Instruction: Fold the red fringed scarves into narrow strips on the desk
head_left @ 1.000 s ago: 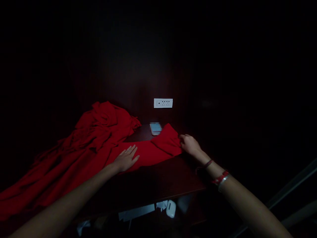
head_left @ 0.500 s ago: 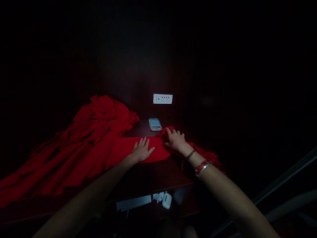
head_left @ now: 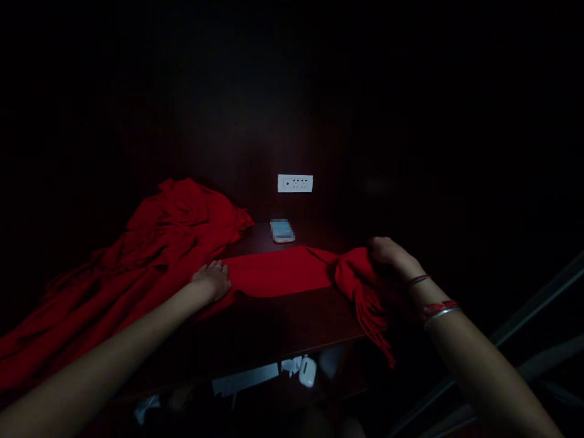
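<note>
A red fringed scarf point(head_left: 283, 272) stretches across the dark tabletop, its strip smooth between my two hands. My left hand point(head_left: 212, 281) lies palm down on the scarf's left part, fingers out. On the right, my right hand point(head_left: 390, 250) is closed on the scarf, its fingertips hidden. Beneath that hand the scarf bunches up, and its fringe hangs toward the table's front edge. More red fabric point(head_left: 182, 213) is heaped in folds at the left.
A phone point(head_left: 282, 230) lies behind the scarf, below a white wall socket point(head_left: 295, 183). Under the tabletop sit a white earbud case point(head_left: 307, 371), crumpled tissue point(head_left: 291, 365) and a pale paper strip point(head_left: 246, 379). The surroundings are very dark.
My right hand has moved right, drawing the scarf's end with it, and the fringe now hangs forward. My left hand has slid left along the fabric.
</note>
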### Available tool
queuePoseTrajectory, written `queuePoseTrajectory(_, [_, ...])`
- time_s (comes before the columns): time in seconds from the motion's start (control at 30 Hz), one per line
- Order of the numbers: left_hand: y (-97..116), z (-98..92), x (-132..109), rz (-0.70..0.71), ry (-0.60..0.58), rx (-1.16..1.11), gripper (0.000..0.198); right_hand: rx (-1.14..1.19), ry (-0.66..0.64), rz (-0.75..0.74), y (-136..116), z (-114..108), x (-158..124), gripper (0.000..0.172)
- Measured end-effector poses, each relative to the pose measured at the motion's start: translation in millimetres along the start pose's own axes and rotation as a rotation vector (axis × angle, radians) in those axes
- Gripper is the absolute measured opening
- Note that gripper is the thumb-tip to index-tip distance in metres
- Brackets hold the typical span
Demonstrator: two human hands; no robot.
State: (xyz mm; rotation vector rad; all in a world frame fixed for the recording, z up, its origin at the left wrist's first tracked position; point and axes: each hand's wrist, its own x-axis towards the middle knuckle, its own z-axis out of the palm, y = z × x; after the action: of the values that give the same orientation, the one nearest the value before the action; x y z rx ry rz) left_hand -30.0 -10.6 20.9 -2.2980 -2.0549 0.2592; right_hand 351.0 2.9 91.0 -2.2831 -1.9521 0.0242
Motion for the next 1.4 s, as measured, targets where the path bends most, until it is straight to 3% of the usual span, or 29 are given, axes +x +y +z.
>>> queuePoseTrajectory(0.1, [35.1, -16.6, 7.6, 0.077, 0.100, 0.002, 0.045, 0.100, 0.156, -0.244, -37.9, 8.3, -18.1, 0.041])
queuePoseTrajectory(0.17, [54.7, -16.0, 17.4, 0.169, 0.163, -0.069, 0.049, 0.083, -0.012, -0.318, -58.9, 23.2, -28.7, 0.049])
queuePoseTrajectory(0.23, [61.3, -5.4, 27.5, 0.200, 0.152, -0.148, 0.055, -0.037, -0.113, -0.216, -64.5, 38.5, -31.9, 0.043])
queuePoseTrajectory(0.33, [47.9, 16.6, 37.5, 0.173, 0.075, -0.208, 0.061, -0.063, -0.085, -0.139, -40.9, 42.0, -16.2, 0.021])
queuePoseTrajectory(0.43, [30.8, 26.7, 39.9, 0.155, 0.041, -0.229, 0.064, 0.043, 0.190, -0.002, -5.9, 21.1, 11.4, 0.031])
queuePoseTrajectory(0.53, [32.2, 21.8, 41.3, 0.111, 0.003, -0.233, 0.067, 0.013, 0.312, 0.021, 3.2, 4.3, 27.3, 0.037])
queuePoseTrajectory(0.63, [45.9, 13.0, 47.4, 0.140, 0.000, -0.242, 0.068, -0.026, 0.296, -0.186, -23.1, 10.7, 25.8, 0.030])
queuePoseTrajectory(0.73, [54.8, 6.6, 56.1, 0.186, -0.047, -0.260, 0.072, -0.057, 0.158, -0.497, -62.1, 35.2, 21.7, 0.031])
queuePoseTrajectory(0.83, [50.7, 4.2, 61.3, 0.178, -0.115, -0.260, 0.082, -0.140, 0.111, -0.480, -90.3, 58.6, 28.7, 0.048])
queuePoseTrajectory(0.9, [40.7, 5.2, 61.3, 0.198, -0.135, -0.252, 0.084, -0.209, 0.062, -0.391, -97.9, 65.6, 40.4, 0.040])
queuePoseTrajectory(1.0, [18.5, 9.4, 58.2, 0.252, -0.144, -0.242, 0.086, -0.238, -0.034, -0.318, -90.8, 60.7, 62.1, 0.028])
queuePoseTrajectory(1.13, [-5.8, 14.2, 55.3, 0.299, -0.149, -0.226, 0.086, -0.257, -0.130, -0.247, -58.2, 41.3, 84.4, 0.027])
queuePoseTrajectory(1.27, [-8.6, 13.4, 54.0, 0.298, -0.149, -0.232, 0.085, -0.300, -0.203, -0.142, -25.8, 27.7, 94.0, 0.024])
queuePoseTrajectory(1.4, [-5.0, 11.6, 51.7, 0.285, -0.147, -0.239, 0.082, -0.328, -0.253, -0.107, -11.6, 20.4, 93.7, 0.024])
